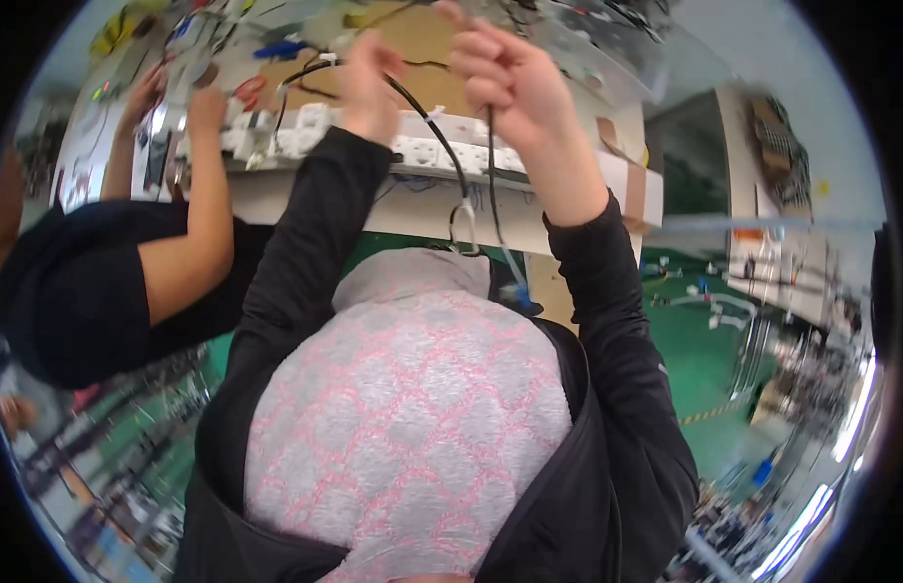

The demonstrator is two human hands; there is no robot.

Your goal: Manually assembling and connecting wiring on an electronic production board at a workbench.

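Over the table's (277, 201) near edge at twelve o'clock, our black cable (451, 154) looks light yet springy, best held mid-curve; our right hand's (529, 92) fingers grip a thin cord (491, 165), our left hand's (371, 95) we cannot tell

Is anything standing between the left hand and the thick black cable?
Nothing visible does: the thick black cable shows on both sides of the left hand, with no object between them. Whether the grip is closed cannot be told.
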